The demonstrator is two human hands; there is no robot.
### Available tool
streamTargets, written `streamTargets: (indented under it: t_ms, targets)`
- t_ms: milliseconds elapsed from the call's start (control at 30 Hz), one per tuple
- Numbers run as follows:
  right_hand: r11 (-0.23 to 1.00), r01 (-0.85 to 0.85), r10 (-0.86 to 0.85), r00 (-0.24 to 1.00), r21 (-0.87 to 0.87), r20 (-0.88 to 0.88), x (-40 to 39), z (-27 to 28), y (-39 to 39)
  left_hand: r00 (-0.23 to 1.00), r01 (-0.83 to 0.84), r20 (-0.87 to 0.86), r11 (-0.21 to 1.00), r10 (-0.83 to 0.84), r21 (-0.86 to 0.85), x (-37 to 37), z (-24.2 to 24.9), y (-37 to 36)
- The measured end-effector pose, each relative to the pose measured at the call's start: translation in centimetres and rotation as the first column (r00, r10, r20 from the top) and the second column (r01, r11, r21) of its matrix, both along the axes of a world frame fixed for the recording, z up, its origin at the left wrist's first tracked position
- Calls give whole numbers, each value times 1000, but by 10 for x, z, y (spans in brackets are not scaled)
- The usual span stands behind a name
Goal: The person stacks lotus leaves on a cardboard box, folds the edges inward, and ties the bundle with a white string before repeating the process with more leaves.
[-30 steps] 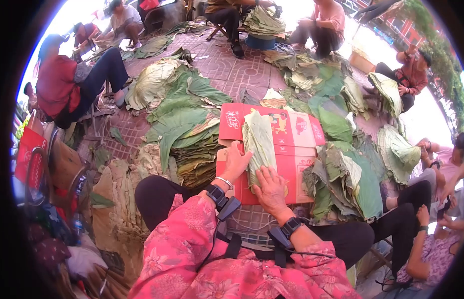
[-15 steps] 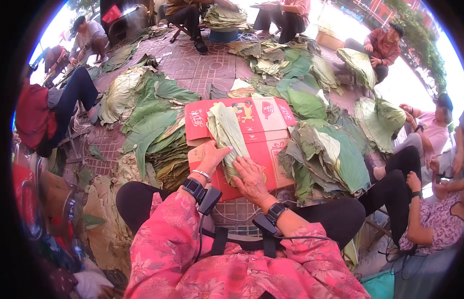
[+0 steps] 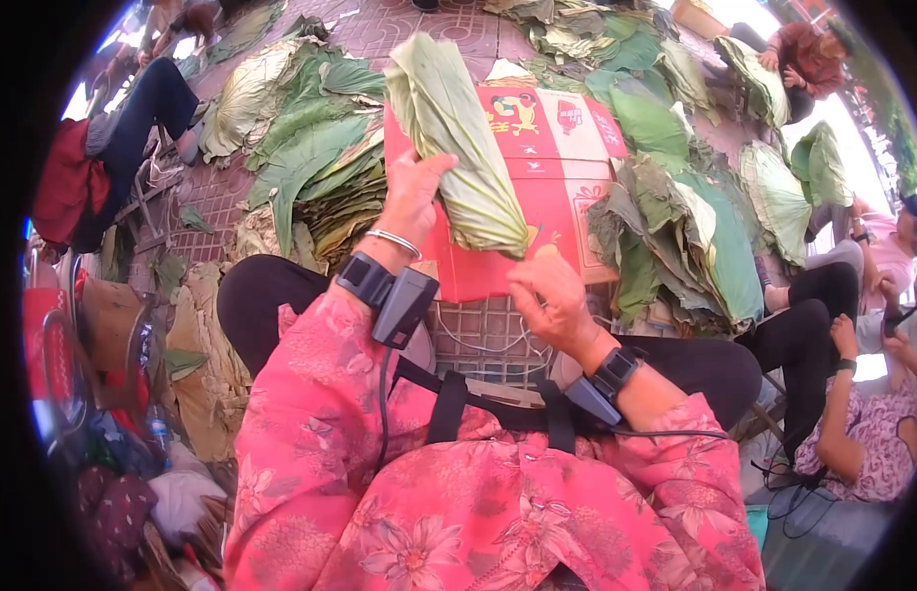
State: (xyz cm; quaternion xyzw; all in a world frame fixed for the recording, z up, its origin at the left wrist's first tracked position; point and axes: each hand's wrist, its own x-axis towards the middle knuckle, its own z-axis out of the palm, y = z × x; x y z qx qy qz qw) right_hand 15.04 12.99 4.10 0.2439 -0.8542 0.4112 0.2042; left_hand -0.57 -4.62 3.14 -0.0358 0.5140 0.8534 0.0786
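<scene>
My left hand (image 3: pixel 411 195) grips a folded bundle of large pale green leaves (image 3: pixel 456 138) and holds it lifted and tilted above a flattened red cardboard box (image 3: pixel 552 148) on the paved ground. My right hand (image 3: pixel 547 297) is lower, just under the bundle's near end, with fingers pinched together on what looks like a thin string; the string is too fine to make out clearly. Both wrists carry black strapped devices with cables.
Piles of big green and dried leaves lie left (image 3: pixel 315 158) and right (image 3: pixel 690 236) of the box. Other people sit around: one in red at far left (image 3: pixel 94 167), one at right (image 3: pixel 862 433), one at top right (image 3: pixel 803 59) holding leaves. Bags and a chair crowd the lower left.
The leaf bundle lay flat on the red cardboard under both hands; now my left hand has raised it off the box, and my right hand has drawn back below its end.
</scene>
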Motion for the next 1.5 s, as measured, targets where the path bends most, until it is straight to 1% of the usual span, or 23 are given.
streamTargets:
  t_ms: [33,67,133,267,367,467,567,667,767,800,833,867,900,1000,1033,1200,1267,1333,1367,1400,1433,1467,1500]
  targets:
    - [996,-62,60,998,61,32,11,-2,-1,998,24,-55,997,-20,77,-7,12,-10]
    - [979,-154,134,980,130,148,22,-14,-1,993,49,-113,987,-32,152,-11,24,-19]
    - [896,-338,212,895,288,391,39,-59,8,994,27,-109,969,0,245,-9,52,-31]
    - [531,-668,85,655,522,751,55,-161,37,996,-48,-49,932,70,360,-8,48,-31]
    - [403,-697,186,697,593,693,56,-185,40,999,-39,6,937,40,348,-1,45,-21]
    - [464,-518,245,855,719,458,74,-255,42,999,-13,46,923,-5,384,5,41,-19]
    - [371,-554,197,831,745,520,78,-245,28,987,-29,153,902,-41,430,12,51,-22]
    - [481,-675,55,659,559,750,59,-212,14,991,-30,129,879,-36,475,8,49,-21]
    - [799,-444,36,709,405,705,49,-224,20,981,25,153,862,-119,506,4,39,-25]
    - [931,-328,27,502,162,864,39,-209,20,974,43,165,846,-153,531,5,38,-25]
    - [990,-126,90,271,-58,958,26,-178,16,979,13,173,884,-106,468,14,52,-22]
    - [966,130,217,49,-221,975,15,-143,11,978,15,180,890,-109,455,17,55,-22]
    - [916,210,346,17,-341,938,10,-110,8,976,19,187,896,-113,444,20,58,-23]
    - [911,171,367,83,-376,927,10,-64,16,973,76,166,898,-162,434,20,59,-25]
    - [878,145,433,166,-457,886,12,-56,21,973,82,160,900,-165,428,24,63,-24]
    - [776,364,362,411,-514,837,-5,19,55,927,212,157,823,-340,527,29,59,-22]
    - [724,408,322,512,-556,796,-17,43,66,812,359,68,589,-579,724,30,62,-17]
    - [695,411,272,610,-591,744,-26,61,73,694,434,36,458,-719,776,37,68,-9]
    - [685,392,265,651,-614,711,-30,66,73,760,386,123,595,-639,705,44,63,-2]
    - [670,379,271,676,-638,686,-33,72,71,791,361,147,647,-594,671,58,71,7]
    - [656,365,275,699,-660,660,-36,77,67,722,448,65,537,-689,714,73,87,11]
    - [643,350,280,721,-681,634,-38,82,64,713,401,166,591,-681,700,75,76,19]
    - [637,313,309,734,-705,605,-38,87,60,700,430,161,591,-695,682,81,77,24]
